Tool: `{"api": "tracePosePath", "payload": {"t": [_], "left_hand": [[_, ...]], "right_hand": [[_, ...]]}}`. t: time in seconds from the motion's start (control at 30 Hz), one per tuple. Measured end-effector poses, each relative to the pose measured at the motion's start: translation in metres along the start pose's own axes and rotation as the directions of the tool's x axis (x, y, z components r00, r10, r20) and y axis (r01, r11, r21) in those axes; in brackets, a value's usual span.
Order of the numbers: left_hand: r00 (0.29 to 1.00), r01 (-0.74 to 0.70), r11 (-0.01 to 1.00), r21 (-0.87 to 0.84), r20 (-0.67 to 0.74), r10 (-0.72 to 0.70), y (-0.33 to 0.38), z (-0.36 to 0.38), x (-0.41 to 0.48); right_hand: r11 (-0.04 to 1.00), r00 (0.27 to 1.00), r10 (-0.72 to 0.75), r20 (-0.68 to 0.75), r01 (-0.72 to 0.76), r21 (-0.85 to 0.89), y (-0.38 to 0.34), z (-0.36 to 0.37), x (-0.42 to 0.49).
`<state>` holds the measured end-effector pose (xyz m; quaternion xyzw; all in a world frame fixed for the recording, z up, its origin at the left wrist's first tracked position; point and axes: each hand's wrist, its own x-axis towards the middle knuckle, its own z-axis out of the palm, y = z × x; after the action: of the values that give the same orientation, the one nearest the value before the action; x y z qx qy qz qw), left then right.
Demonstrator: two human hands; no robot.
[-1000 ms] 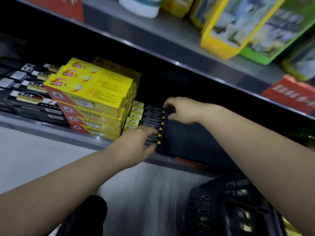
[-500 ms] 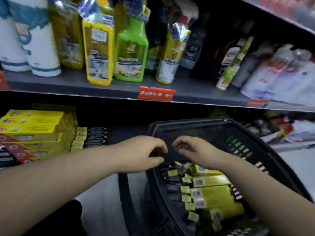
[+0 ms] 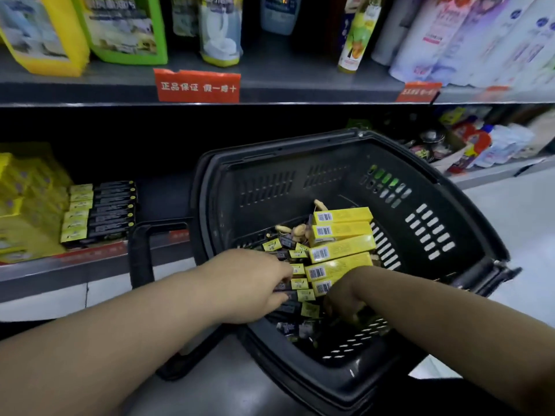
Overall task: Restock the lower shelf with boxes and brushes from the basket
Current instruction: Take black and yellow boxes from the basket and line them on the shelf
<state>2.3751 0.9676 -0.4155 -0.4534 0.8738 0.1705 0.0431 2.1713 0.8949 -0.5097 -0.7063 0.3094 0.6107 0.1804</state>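
On the lower shelf [image 3: 90, 265] at far left, a blurred stack of yellow boxes [image 3: 27, 211] is seen, and just to its right a neat row of black brush packs [image 3: 102, 214] with yellow ends is laid flat near the shelf's front edge. Above, an upper shelf [image 3: 270, 76] is lined with pouches and bottles, and a red label [image 3: 196, 85] is fixed to its front lip. Right of the brush packs, a black basket [image 3: 435, 229] is placed on the floor against the shelving, its handle [image 3: 144, 253] dropped over its left side.

Inside the basket, small black-and-yellow brush packs [image 3: 297, 283] are piled on the left of its floor, while long yellow boxes with barcodes [image 3: 342, 250] are lined up side by side on the right. A few pale, rounded objects are seen behind them; their nature cannot be made out.

The left hand [image 3: 252, 289] is reached over the basket's near-left rim, and its fingers are lowered onto the small brush packs; the fingertips are curled against the packs, but whether one is actually pinched cannot be told. The right hand [image 3: 342, 298] is lowered deeper, just right of the brush packs and at the near end of the yellow boxes. Its fingers are bent downward and hidden beneath the hand, so their grip cannot be judged.
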Motion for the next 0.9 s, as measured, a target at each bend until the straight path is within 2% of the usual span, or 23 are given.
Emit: {"api": "tracePosePath", "payload": {"t": [0.17, 0.37, 0.47, 0.5, 0.57, 0.67, 0.73, 0.8, 0.83, 0.9], "left_hand": [[1.0, 0.004, 0.998, 0.06, 0.026, -0.006, 0.001, 0.003, 0.006], [0.997, 0.03, 0.995, 0.092, 0.07, -0.036, 0.002, 0.003, 0.008], [0.996, 0.043, 0.993, 0.11, 0.071, -0.051, 0.002, 0.003, 0.007], [0.996, 0.047, 0.992, 0.115, 0.073, -0.056, 0.002, 0.003, 0.006], [0.995, 0.07, 0.994, 0.079, 0.072, -0.075, 0.003, 0.0, 0.005], [0.988, 0.149, 0.968, -0.2, -0.004, -0.153, 0.003, -0.006, 0.009], [0.964, 0.228, 0.871, -0.435, -0.027, -0.265, 0.0, -0.012, 0.013], [0.917, 0.309, 0.715, -0.626, -0.003, -0.399, -0.002, -0.015, 0.017], [0.883, 0.345, 0.595, -0.726, 0.037, -0.467, -0.002, -0.014, 0.019], [0.836, 0.321, 0.266, -0.909, 0.14, -0.531, -0.002, -0.012, 0.023]], "right_hand": [[0.994, 0.997, 0.049, 0.052, -0.043, -0.105, -0.012, -0.008, 0.009], [0.996, 0.995, 0.078, 0.068, -0.08, 0.028, -0.003, -0.013, -0.008], [0.997, 0.994, 0.041, 0.099, -0.047, 0.058, -0.002, -0.016, -0.013], [0.994, 0.995, 0.007, 0.104, -0.018, 0.109, 0.0, -0.018, -0.017], [0.939, 0.991, -0.093, 0.099, 0.054, 0.339, 0.009, -0.018, -0.026], [0.713, 0.987, -0.133, -0.086, 0.156, 0.684, 0.023, -0.019, -0.05], [0.446, 0.961, -0.158, -0.227, 0.274, 0.852, 0.026, -0.02, -0.066], [0.24, 0.913, -0.188, -0.362, 0.4, 0.885, 0.022, -0.025, -0.083], [0.196, 0.881, -0.188, -0.434, 0.467, 0.862, 0.019, -0.029, -0.089], [0.153, 0.803, -0.158, -0.575, 0.595, 0.789, 0.008, -0.039, -0.097]]}}
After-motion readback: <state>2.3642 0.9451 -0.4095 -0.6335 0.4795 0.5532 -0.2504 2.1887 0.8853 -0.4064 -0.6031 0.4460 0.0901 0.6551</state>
